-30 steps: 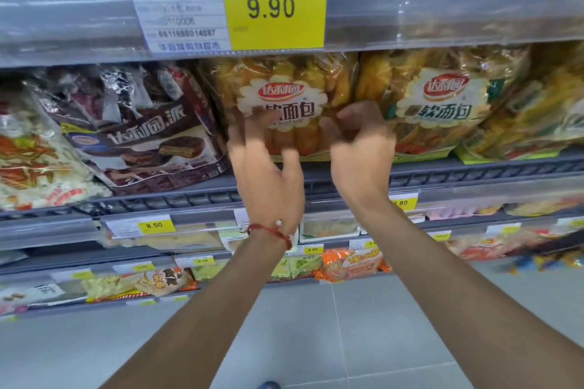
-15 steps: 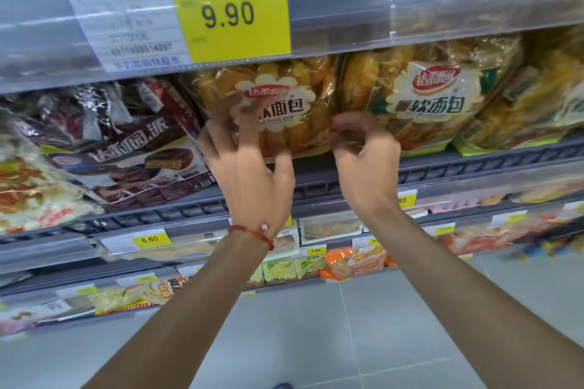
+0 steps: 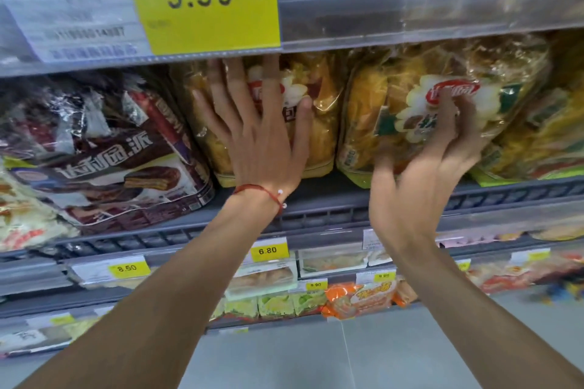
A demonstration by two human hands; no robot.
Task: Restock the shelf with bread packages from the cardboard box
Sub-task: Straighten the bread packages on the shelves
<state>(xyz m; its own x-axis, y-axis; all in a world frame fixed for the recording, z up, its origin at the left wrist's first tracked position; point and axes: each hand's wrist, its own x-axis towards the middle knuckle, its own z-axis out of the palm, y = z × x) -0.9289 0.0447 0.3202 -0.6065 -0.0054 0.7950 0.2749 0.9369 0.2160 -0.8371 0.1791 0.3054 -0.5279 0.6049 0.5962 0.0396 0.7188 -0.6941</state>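
A clear bread package with a red logo (image 3: 319, 110) stands upright on the grey shelf (image 3: 316, 199). My left hand (image 3: 259, 136) lies flat against its front, fingers spread, holding nothing. To its right stands a second bread package with a green-and-white label (image 3: 395, 98). My right hand (image 3: 423, 167) is blurred at this package's lower front, fingers curled against it; a grip cannot be confirmed. The cardboard box is out of view.
A dark brown chocolate-pie bag (image 3: 120, 161) leans left of the bread. More yellow packages (image 3: 543, 136) fill the shelf's right. A 9.90 price tag (image 3: 202, 0) hangs on the shelf edge above. Lower shelves hold snacks, among them an orange bag (image 3: 363, 297).
My left hand opened flat and slid up the left package's front. My right hand moved right onto the neighbouring package. The camera came closer to the shelf.
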